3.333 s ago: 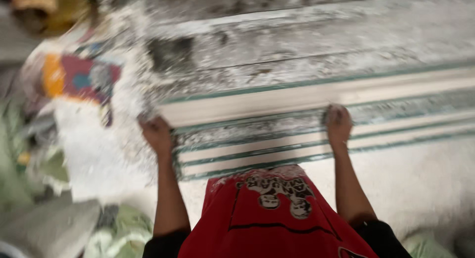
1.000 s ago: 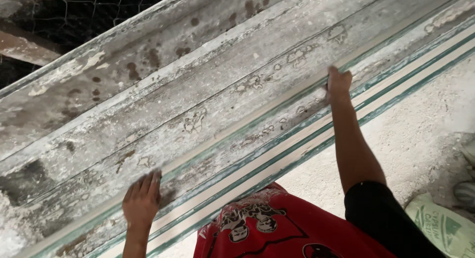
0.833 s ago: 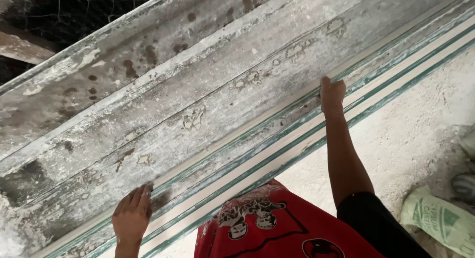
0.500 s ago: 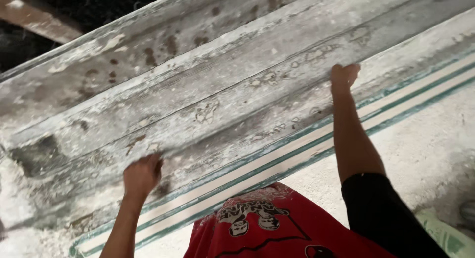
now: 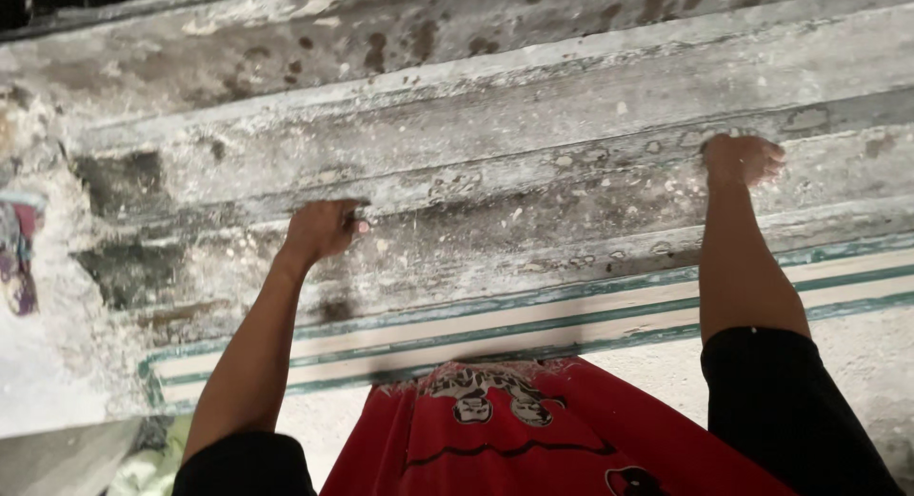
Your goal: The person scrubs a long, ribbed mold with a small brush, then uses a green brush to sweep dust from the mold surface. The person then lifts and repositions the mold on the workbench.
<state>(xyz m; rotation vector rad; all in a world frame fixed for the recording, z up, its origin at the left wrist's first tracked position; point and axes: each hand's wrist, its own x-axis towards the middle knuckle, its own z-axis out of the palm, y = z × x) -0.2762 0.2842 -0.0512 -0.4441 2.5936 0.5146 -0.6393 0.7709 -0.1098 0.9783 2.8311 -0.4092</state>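
Plaster-crusted grey moulding (image 5: 533, 172), long and ridged, runs across the whole view in front of me, above a cream strip with green lines (image 5: 571, 315). My left hand (image 5: 319, 231) rests on a middle ridge, fingers (image 5: 354, 215) curled over its edge, gripping the moulding. My right hand (image 5: 743, 158) lies farther along the same piece, fingers bent down onto its surface and pressing rather than wrapped around it. A red printed shirt (image 5: 533, 439) fills the lower centre.
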